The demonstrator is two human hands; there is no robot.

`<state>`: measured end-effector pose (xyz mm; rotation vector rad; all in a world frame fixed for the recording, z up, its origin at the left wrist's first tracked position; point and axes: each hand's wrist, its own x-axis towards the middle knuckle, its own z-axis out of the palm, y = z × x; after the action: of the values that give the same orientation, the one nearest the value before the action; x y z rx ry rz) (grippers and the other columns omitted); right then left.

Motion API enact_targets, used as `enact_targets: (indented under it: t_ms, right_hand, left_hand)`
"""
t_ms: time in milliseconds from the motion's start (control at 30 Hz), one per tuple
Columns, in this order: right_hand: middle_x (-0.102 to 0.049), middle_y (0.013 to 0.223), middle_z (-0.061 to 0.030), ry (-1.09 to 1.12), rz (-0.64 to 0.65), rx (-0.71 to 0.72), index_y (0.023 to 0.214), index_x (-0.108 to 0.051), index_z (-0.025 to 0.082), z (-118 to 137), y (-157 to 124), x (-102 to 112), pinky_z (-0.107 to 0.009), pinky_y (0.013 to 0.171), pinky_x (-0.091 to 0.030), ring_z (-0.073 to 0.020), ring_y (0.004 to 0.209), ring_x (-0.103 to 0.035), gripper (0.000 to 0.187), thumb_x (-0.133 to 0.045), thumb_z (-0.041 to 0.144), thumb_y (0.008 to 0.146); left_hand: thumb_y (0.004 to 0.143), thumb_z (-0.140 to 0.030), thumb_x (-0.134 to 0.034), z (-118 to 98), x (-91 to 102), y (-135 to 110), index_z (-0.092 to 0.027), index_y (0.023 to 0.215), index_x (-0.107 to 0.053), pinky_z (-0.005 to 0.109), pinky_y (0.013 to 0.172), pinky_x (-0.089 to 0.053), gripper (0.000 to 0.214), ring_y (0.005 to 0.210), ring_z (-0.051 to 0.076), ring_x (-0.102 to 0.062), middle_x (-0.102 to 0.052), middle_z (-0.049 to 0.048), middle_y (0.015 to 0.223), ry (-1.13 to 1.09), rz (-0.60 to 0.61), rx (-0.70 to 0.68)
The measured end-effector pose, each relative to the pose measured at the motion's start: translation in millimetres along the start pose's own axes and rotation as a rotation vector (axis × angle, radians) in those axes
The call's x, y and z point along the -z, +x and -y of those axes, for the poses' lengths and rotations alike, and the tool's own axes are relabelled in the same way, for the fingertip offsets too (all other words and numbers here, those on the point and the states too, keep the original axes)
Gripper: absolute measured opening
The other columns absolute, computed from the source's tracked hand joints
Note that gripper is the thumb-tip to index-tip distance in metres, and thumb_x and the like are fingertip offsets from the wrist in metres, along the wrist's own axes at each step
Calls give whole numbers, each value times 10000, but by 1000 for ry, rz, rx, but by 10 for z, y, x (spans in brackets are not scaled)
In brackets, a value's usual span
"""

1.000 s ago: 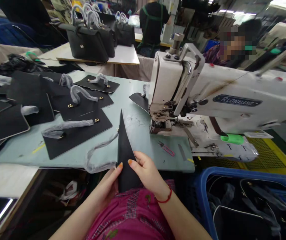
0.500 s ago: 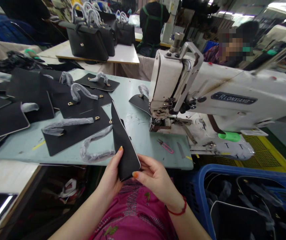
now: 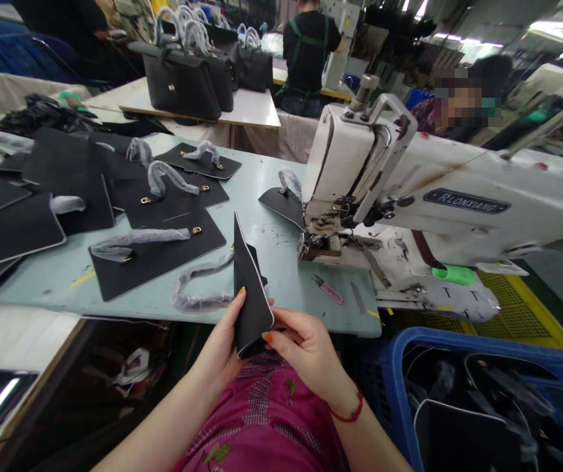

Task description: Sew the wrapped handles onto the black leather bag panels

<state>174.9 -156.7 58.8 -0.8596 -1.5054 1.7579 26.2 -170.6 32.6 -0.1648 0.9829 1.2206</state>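
Between my two hands a black bag flap (image 3: 252, 305) with a pale edge stands tilted over the table's front edge. My left hand (image 3: 227, 334) grips its lower left side, thumb on the face. At its lower right corner, my right hand (image 3: 301, 341) pinches the edge between thumb and fingers. A plastic-wrapped handle (image 3: 200, 298) hangs out to the left of the flap and rests on the table. To the left lies another black flap (image 3: 158, 255) with a wrapped handle and gold ring. Part of the held flap's back is hidden.
A white sewing machine (image 3: 384, 170) stands at the right, with pink thread snips (image 3: 329, 290) before it. A blue basket (image 3: 399, 387) of black pieces is at lower right. More black flaps (image 3: 16, 229) pile at left. Finished black bags (image 3: 183, 82) stand behind; people work farther back.
The view has shifted slightly left, so the scene sits farther right. The held flap has turned a little more edge-on; both hands keep their grip on it.
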Motion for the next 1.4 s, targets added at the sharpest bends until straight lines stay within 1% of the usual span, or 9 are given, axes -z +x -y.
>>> enact_targets:
  t_ms: [233, 400, 567, 700, 833, 933, 1133, 1300, 1400]
  right_hand:
    - [-637, 1165, -76, -242, -104, 98, 1201, -651, 211, -11, -41, -180, -226, 713, -574, -182, 942, -646, 371, -535, 133, 858]
    - [-599, 1250, -95, -417, -402, 180, 1268, -560, 191, -204, -86, -335, -353, 1027, -461, -224, 1164, -561, 438, -467, 86, 853]
    - [-647, 1151, -84, -544, -385, 311, 1171, -620, 211, -145, -51, -196, -319, 944, -481, -197, 1066, -603, 339, -405, 108, 931]
    - [-685, 978, -94, -854, -226, 433, 1056, -641, 177, 190, 7, -107, -299, 796, -481, -198, 901, -621, 249, -409, 172, 967]
    - [-670, 837, -44, -1154, 205, 637, 943, -608, 177, 583, 135, -178, -269, 639, -423, -161, 744, -587, 191, -432, 234, 990]
    - [-671, 815, -5, -1212, 420, 696, 896, -585, 176, 774, 246, -189, -247, 574, -381, -127, 710, -595, 189, -447, 253, 1000]
    - [-678, 724, 7, -1183, 517, 556, 861, -608, 183, 1052, 166, 46, -224, 516, -327, -101, 622, -608, 320, -434, 407, 1010]
    - [-666, 658, 6, -1121, 573, 421, 847, -647, 171, 1137, -7, 276, -194, 541, -356, -86, 568, -590, 293, -472, 348, 1002]
    - [-690, 710, -8, -1033, 588, 333, 904, -680, 172, 1068, -68, 456, -192, 571, -383, -94, 603, -607, 290, -471, 347, 1001]
  left_hand:
    - [921, -392, -545, 71, -49, -22, -96, 1030, -669, 333, 711, -613, 339, 706, 191, -715, -751, 111, 921, -45, 25, 16]
    - [928, -327, -542, 192, -121, 7, -116, 1137, -646, 295, 871, -559, 314, 900, 196, -708, -738, 102, 1021, -22, 35, -80]
    - [785, -461, -688, -12, 59, -64, -170, 923, -744, 404, 959, -508, 326, 965, 285, -667, -741, 98, 976, 743, 162, -393]
    - [734, -450, -737, -214, 363, -405, -246, 1229, -656, 460, 1111, -379, 541, 1224, 344, -549, -636, 98, 1280, 1155, 104, -846]
    - [768, -525, -685, -386, 530, -725, -259, 1447, -439, 438, 1037, -477, 770, 1296, 359, -502, -479, 89, 1475, 1297, 218, -820]
    - [870, -386, -607, -596, 448, -833, -301, 1358, -545, 394, 996, -514, 500, 1235, 301, -574, -523, 43, 1442, 1616, 311, -914]
    - [892, -233, -565, -948, 142, -953, -293, 1247, -628, 326, 1081, -431, 365, 1318, 241, -495, -419, 26, 1522, 1949, 564, -1296]
    - [903, -163, -508, -953, -39, -1043, -251, 1111, -672, 194, 893, -529, 279, 980, 158, -677, -713, 36, 1099, 1984, 957, -958]
    - [894, -176, -537, -908, 20, -1060, -256, 1016, -715, 182, 767, -563, 230, 834, 155, -704, -741, 32, 965, 1824, 902, -921]
